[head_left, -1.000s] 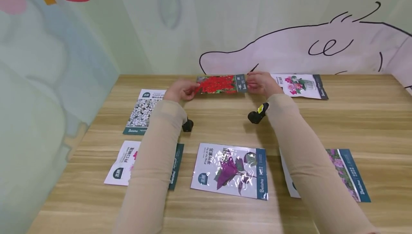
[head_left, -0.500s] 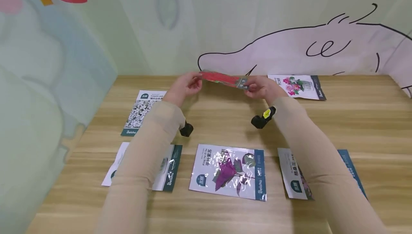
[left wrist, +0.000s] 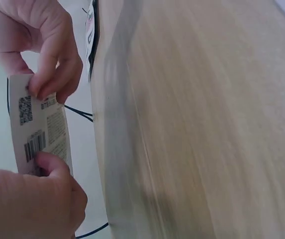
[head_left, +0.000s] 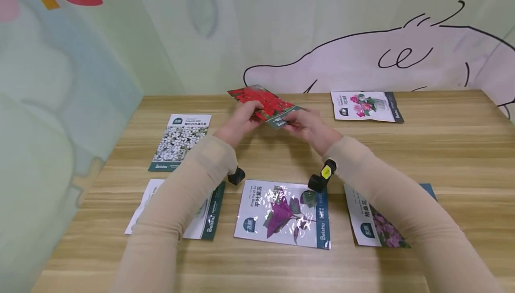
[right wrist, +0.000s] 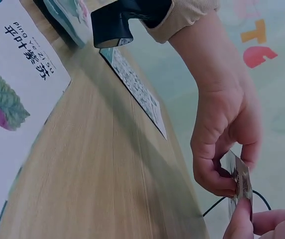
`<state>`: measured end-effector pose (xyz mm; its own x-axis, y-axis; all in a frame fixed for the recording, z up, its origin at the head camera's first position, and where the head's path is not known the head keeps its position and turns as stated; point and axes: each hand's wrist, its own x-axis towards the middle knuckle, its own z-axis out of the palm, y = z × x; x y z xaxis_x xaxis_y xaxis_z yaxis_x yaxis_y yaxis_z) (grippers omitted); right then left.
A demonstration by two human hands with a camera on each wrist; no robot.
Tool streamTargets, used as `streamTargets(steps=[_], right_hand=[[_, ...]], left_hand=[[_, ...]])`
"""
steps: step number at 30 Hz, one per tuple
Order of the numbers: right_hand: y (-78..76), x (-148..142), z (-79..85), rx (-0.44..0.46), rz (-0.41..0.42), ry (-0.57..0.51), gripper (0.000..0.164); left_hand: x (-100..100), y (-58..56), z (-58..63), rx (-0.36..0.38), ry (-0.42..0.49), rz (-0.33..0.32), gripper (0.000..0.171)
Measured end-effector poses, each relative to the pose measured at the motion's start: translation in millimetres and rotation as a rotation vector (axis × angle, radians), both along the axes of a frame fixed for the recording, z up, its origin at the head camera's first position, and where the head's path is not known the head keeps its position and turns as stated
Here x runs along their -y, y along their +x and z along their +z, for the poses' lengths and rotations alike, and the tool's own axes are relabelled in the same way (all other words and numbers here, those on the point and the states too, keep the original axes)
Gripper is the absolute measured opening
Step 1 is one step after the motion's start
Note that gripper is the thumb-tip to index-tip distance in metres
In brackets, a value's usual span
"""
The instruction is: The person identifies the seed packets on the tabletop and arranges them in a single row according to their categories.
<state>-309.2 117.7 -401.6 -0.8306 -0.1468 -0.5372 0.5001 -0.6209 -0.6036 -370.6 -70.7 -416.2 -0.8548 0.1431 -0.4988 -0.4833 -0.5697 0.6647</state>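
Observation:
A seed packet with red flowers [head_left: 267, 101] is held above the back of the table, slanted, its dark label end toward the right hand. My left hand [head_left: 242, 122] pinches its near side, thumb on the printed face. With thumb and fingers, my right hand [head_left: 309, 125] pinches the label end. In the left wrist view the packet's pale back [left wrist: 38, 124] shows a square code and a barcode between both hands. The right wrist view shows it nearly edge-on, with the left hand [right wrist: 224, 124] above and the right hand [right wrist: 261, 224] at the lower edge.
Other seed packets lie on the wooden table [head_left: 281, 159]: white flowers [head_left: 181, 143] at left, a pink-flower packet [head_left: 366, 106] at back right, a purple-leaf packet [head_left: 281, 214] in front, and two partly under the sleeves [head_left: 211, 212] [head_left: 378, 221]. A painted wall [head_left: 281, 38] stands behind.
The red-flower packet was level between the hands, then tipped nearly edge-on, and now slants with its face showing. The hands have come closer together, and the right hand has moved left.

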Motion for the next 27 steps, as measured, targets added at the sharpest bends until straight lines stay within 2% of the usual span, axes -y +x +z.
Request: streamTargets(steps=[2,3,5,7,9,10,12,14,16,20,23,27], right_hand=[[-3.3,-3.7,-2.8,0.009,0.004,0.000,0.051],[-8.4,-8.6,-8.1,0.005,0.019,-0.013,0.047],[-7.0,-12.8,-1.6,0.041,0.024,0.045,0.041],[-8.7,-19.9,0.8,0.055,0.038,0.077,0.038],[12.9,-15.9,30.4,0.077,0.055,0.123,0.032],[25.2,-11.7,46.5,0.089,0.073,0.171,0.027],[37.8,-8.7,62.1,0.068,0.142,0.203,0.018],[57.9,0.1,87.5,0.073,0.202,0.271,0.009],[58.2,0.4,87.4,0.038,0.272,0.323,0.008],[59.1,2.1,86.2,-0.022,0.341,0.383,0.011],[60.0,4.2,83.1,-0.072,0.371,0.434,0.011],[60.2,8.9,76.5,-0.133,0.422,0.460,0.006]], left_hand=[[-2.3,16.1,15.3,-0.003,-0.023,0.011,0.053],[-4.1,30.3,29.0,-0.005,-0.038,0.009,0.052],[-8.3,61.1,61.4,-0.005,-0.089,-0.012,0.049],[-10.4,86.4,86.9,-0.022,-0.122,-0.057,0.049],[-8.2,98.4,98.2,-0.045,-0.149,-0.136,0.050],[-6.1,101.5,100.7,-0.063,-0.164,-0.189,0.050],[-0.6,103.3,101.3,-0.104,-0.189,-0.295,0.053],[5.3,102.2,100.0,-0.134,-0.233,-0.386,0.052],[11.3,102.0,100.7,-0.168,-0.251,-0.459,0.053],[25.4,100.9,103.2,-0.194,-0.262,-0.555,0.053],[34.6,99.3,105.6,-0.190,-0.287,-0.588,0.049],[45.0,95.5,109.6,-0.134,-0.364,-0.511,0.028]])
